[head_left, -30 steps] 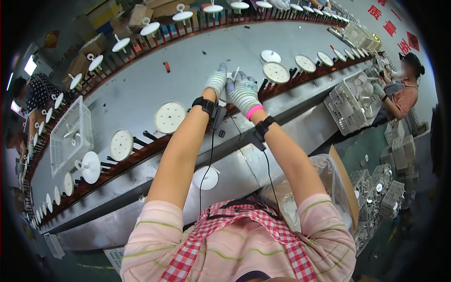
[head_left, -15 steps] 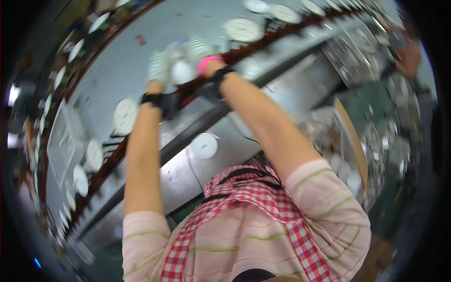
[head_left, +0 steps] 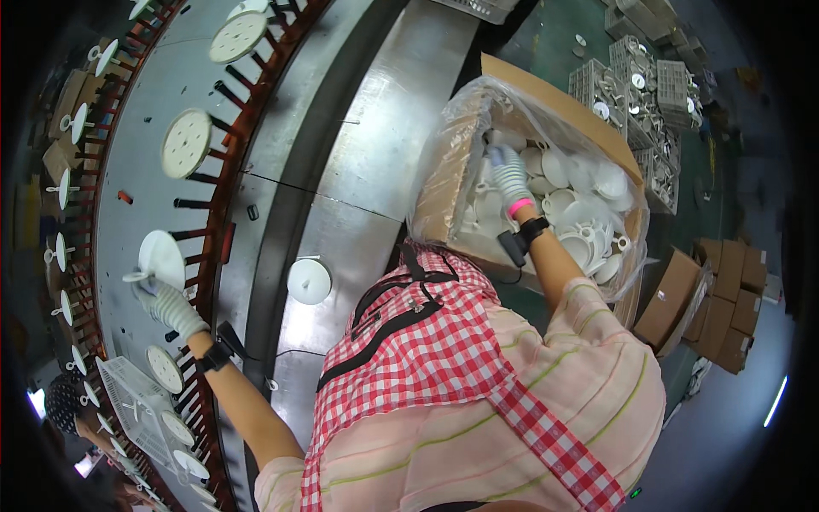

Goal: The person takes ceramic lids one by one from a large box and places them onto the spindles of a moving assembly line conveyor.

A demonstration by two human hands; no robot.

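My left hand (head_left: 171, 309), in a striped knit glove, is closed at the small ring handle of a white round disc (head_left: 162, 258). That disc stands on edge by the dark pegs of the conveyor rail. My right hand (head_left: 511, 177), gloved the same way with a pink band at the wrist, reaches into a cardboard box (head_left: 442, 183) lined with clear plastic. White discs and cup-like pieces (head_left: 578, 249) with ring handles fill the box. The right fingertips are blurred among them, so I cannot make out a grip.
A pegged conveyor rail (head_left: 235, 141) carries perforated white discs (head_left: 186, 143). One loose white disc (head_left: 309, 282) lies on the metal ledge (head_left: 337, 226). A white plastic basket (head_left: 136, 401) sits at lower left. Stacked crates (head_left: 631, 81) and cardboard boxes (head_left: 725, 299) stand at right.
My hands were together over the conveyor around a blurred white piece. Now they are apart, the right one inside the box and the left one at a disc. The view has turned rightward.
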